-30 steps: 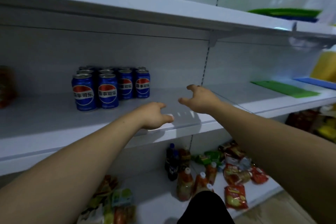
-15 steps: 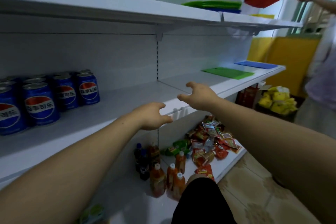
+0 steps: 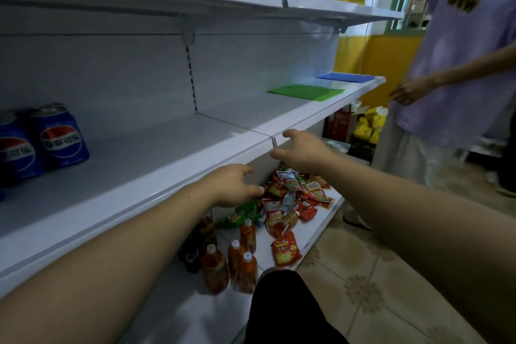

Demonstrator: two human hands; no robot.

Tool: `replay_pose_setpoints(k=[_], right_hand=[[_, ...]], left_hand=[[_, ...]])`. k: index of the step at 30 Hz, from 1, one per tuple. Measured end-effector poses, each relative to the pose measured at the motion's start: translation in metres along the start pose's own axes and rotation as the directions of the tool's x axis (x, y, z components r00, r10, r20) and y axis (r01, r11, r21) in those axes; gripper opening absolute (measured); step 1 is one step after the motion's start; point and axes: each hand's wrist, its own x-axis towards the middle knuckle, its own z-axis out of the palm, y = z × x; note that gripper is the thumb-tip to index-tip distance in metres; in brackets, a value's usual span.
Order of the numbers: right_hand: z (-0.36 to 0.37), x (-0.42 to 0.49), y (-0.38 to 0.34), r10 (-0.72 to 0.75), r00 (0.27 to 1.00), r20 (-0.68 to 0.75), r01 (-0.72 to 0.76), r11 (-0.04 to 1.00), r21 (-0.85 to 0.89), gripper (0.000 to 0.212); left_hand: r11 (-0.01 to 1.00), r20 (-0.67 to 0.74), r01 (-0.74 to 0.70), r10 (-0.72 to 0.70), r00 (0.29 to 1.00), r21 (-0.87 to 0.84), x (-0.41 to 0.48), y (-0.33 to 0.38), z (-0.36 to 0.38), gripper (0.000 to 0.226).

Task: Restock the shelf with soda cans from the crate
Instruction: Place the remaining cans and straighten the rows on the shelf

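Observation:
Blue soda cans [image 3: 60, 137] stand in a group at the far left of the white middle shelf [image 3: 167, 153], partly cut off by the frame edge. My left hand [image 3: 233, 186] hovers at the shelf's front edge, fingers curled apart, holding nothing. Further right, my right hand [image 3: 303, 152] is open and empty beside the shelf's front lip near the joint between two shelf sections. Both hands are far to the right of the cans. No crate is in view.
The bottom shelf holds orange drink bottles [image 3: 237, 262], dark bottles and a pile of red snack packets [image 3: 293, 201]. Green [image 3: 305, 91] and blue mats lie on the shelf to the right. A person in a lilac shirt [image 3: 458, 64] stands at the right on the tiled floor.
The view has swung right, so the cans have slid to the left edge and the other person has come into view. Both hands stay empty and have drifted off the shelf toward its front edge.

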Motion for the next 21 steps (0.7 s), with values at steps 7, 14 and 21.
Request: replay_pose_setpoints(k=[7, 14, 21], right_hand=[[0.013, 0.007, 0.01, 0.031, 0.999, 0.038, -0.03, 0.999, -0.023, 0.074], [0.042, 0.004, 0.017, 0.077, 0.991, 0.11, -0.072, 0.996, -0.044, 0.069], [0.087, -0.02, 0.036, 0.096, 0.961, 0.258, -0.086, 0.995, -0.049, 0.069]], left_hand=[[0.998, 0.072, -0.004, 0.008, 0.997, -0.057, 0.011, 0.0, 0.015, 0.065], [0.998, 0.18, 0.028, -0.016, 0.983, -0.06, 0.012, -0.019, 0.041, 0.063], [0.986, 0.271, 0.145, -0.119, 0.955, -0.077, 0.004, -0.049, 0.098, 0.072]])
